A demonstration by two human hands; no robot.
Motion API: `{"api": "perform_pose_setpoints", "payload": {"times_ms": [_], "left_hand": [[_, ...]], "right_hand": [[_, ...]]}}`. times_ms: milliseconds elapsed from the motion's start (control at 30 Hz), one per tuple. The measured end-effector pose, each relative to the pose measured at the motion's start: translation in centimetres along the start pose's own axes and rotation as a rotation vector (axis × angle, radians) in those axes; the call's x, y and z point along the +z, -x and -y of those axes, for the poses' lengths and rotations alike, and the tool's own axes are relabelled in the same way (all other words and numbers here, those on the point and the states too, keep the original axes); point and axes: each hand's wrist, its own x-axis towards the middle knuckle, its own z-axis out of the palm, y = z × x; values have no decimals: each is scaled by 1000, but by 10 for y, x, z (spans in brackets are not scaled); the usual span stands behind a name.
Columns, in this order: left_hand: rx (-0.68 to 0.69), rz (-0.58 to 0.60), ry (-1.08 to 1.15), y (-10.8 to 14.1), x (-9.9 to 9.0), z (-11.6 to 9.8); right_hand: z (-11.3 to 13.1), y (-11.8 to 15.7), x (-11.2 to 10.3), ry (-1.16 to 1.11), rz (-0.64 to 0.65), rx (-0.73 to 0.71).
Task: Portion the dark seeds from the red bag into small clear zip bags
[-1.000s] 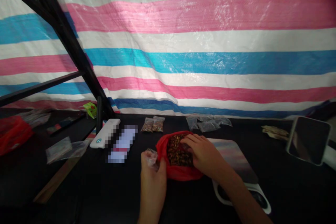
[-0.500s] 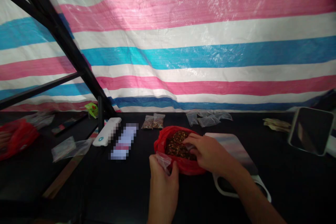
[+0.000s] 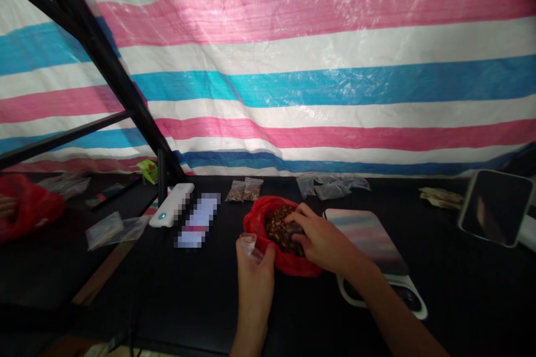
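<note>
Fingers of my left hand (image 3: pixel 255 273) pinch a clear bag (image 3: pixel 250 243) (likely slippery; lip's best); right hand (image 3: pixel 329 237) reaches into the red bag (image 3: pixel 302 265), grasp unclear.

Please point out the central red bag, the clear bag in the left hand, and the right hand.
Central red bag (image 3: pixel 298 265): head view, front wall.
Clear bag (image 3: pixel 250 244): head view, upper part.
Right hand (image 3: pixel 320 234): head view, back of hand.

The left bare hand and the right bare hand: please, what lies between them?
In the head view, an open red plastic bag with small brown pieces inside lies between the left hand and right hand.
</note>
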Motion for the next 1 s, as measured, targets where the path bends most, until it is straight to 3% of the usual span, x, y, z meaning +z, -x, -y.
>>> {"api": "perform_pose_setpoints", "payload": {"times_ms": [167,367,767,1000], "left_hand": [[56,158,-57,-14,1,-6],[42,229,10,-22,2,-12],[-87,168,133,-17,-5,-21],[-169,214,264,-12,-1,-22]], "right_hand": [[1,-7,8,23,-68,1],[-1,-16,24,-82,-113,-34],[8,-19,33,-110,-156,50],[10,-17,36,-176,-188,35]]}}
